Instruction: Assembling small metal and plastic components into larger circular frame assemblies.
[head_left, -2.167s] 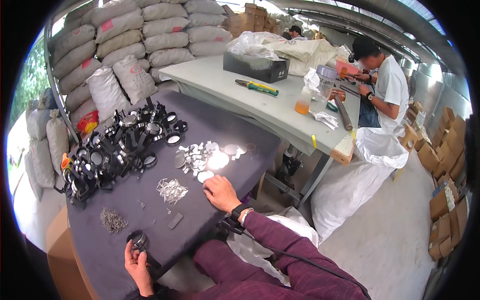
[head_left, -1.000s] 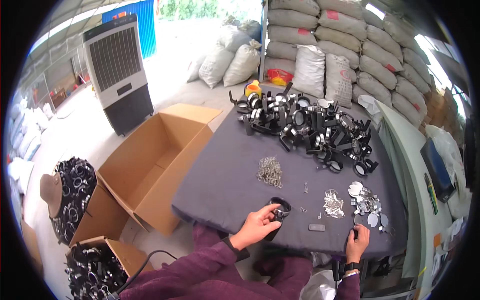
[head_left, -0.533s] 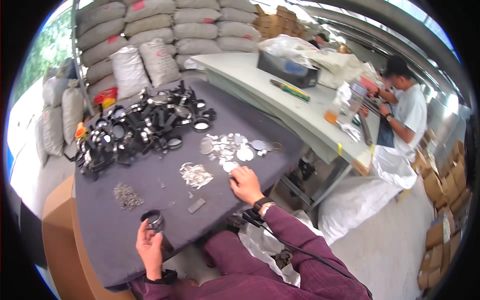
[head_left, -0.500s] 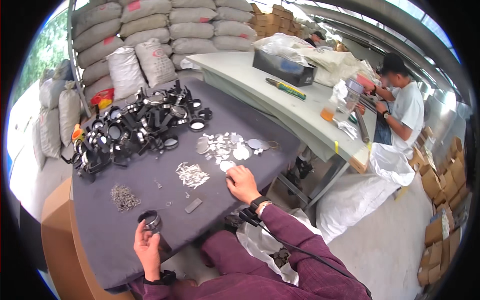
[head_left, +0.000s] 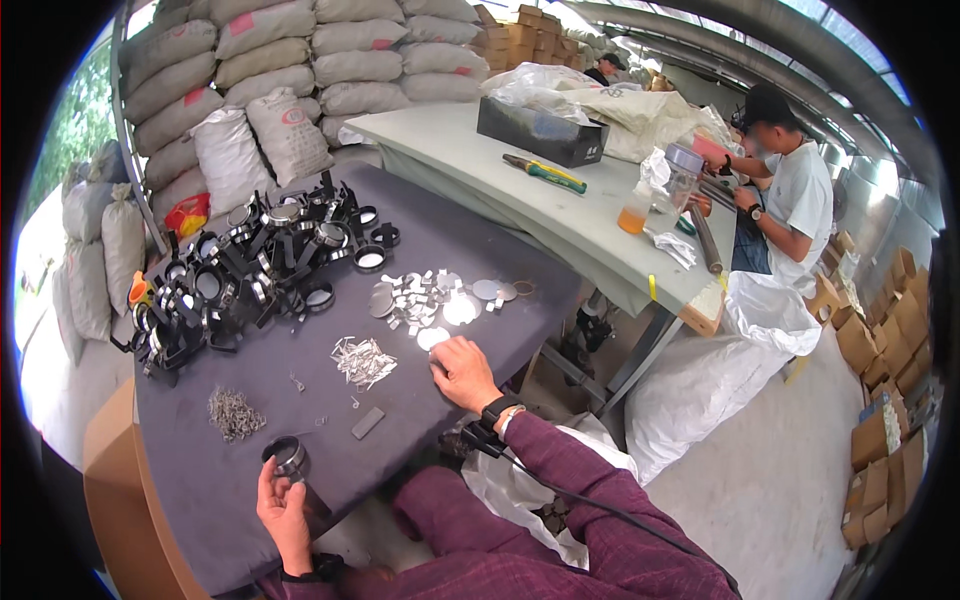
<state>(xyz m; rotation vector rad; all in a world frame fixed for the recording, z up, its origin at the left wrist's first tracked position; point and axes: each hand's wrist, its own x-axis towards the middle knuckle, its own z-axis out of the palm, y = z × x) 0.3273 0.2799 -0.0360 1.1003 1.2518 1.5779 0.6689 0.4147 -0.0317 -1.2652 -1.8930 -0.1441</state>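
Note:
My left hand (head_left: 285, 515) is at the near left edge of the dark-covered table, its thumb and fingers on a black ring-shaped part (head_left: 287, 456) with a dark strap-like piece hanging from it. My right hand (head_left: 466, 374) rests on the tabletop with curled fingers, beside a round silvery disc (head_left: 432, 338). Its fingertips are hidden, so what they hold, if anything, does not show. Beyond lie more discs and small white pieces (head_left: 405, 302). Between the hands are a pile of thin silvery pins (head_left: 363, 362), a grey rectangular block (head_left: 368, 423) and a heap of tiny metal parts (head_left: 236, 414).
A large heap of black ring parts (head_left: 250, 270) covers the table's far left. Behind stands a pale table (head_left: 420, 125) with a black box (head_left: 540, 130), green-yellow pliers (head_left: 545, 174) and a seated co-worker (head_left: 795, 190). A white sack (head_left: 690, 390) stands at right.
The whole view has shifted slightly, so things appear further left. Both hands keep nearly the same places relative to the table, the left still with the black ring part.

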